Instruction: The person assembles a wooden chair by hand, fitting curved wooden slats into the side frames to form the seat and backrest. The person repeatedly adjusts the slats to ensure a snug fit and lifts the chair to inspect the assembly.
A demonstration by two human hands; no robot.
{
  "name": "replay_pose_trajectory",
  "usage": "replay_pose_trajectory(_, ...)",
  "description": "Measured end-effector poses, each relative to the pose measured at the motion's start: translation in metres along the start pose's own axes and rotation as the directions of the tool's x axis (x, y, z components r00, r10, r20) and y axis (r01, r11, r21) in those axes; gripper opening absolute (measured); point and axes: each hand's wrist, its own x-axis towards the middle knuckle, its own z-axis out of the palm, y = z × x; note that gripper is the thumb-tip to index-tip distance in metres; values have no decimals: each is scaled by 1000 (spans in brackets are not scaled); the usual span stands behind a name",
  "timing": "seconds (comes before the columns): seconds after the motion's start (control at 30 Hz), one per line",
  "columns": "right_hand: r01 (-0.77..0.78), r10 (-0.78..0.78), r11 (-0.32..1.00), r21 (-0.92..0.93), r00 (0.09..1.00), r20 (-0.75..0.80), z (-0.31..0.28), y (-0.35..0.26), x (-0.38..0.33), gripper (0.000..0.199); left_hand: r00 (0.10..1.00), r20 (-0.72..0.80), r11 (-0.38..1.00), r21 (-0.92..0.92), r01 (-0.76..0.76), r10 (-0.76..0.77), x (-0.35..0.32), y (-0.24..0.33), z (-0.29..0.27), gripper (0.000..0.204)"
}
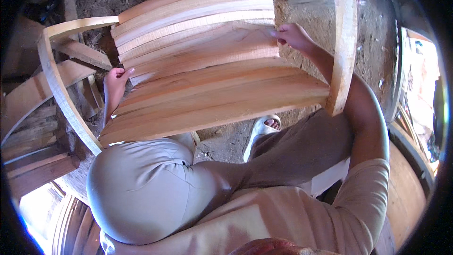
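Observation:
In front of me stands a wooden chair or bench frame with slats running from side to side. Across its middle lies a wide reddish-brown wooden slat (207, 48). My left hand (116, 85) pinches this slat's left end, thumb and fingers closed. At its right end, the fingers of my right hand (293, 36) are closed on the edge, the arm reaching through under the right armrest (344, 42). Paler backrest slats (198, 13) lie beyond the slat, and darker seat slats (222, 94) are nearer my knees. The curved left armrest (56, 73) stands outside my left hand.
Wooden boards and offcuts (35, 132) are stacked at the left, with a curved wooden piece (47, 85) among them. Bare earth floor (373, 52) shows on the right. My sandalled foot (264, 130) is below the seat. More boards (73, 222) stand at the lower left.

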Motion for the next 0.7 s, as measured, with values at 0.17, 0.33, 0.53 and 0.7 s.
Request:
replay_pose_trajectory(0.17, 96, -97, 993, -71, 995, -18, 3, -4, 7, 56, 1000, -29, 1000, 27, -11, 12, -4, -3, 0, 36)
replay_pose_trajectory(0.33, -7, 10, 997, -82, 999, 41, -3, -12, 3, 40, 1000, 2, 1000, -28, -5, 6, -2, -3, -1, 36)
replay_pose_trajectory(0.53, -33, 39, 996, -85, 997, 60, -1, -8, 8, 40, 1000, 9, 997, -73, 24, -24, -1, -3, 1, 34)
replay_pose_trajectory(0.7, 19, -11, 989, -150, 998, 56, -1, -10, 10, 42, 1000, -30, 999, -45, 5, -7, -7, 6, 1, 35)
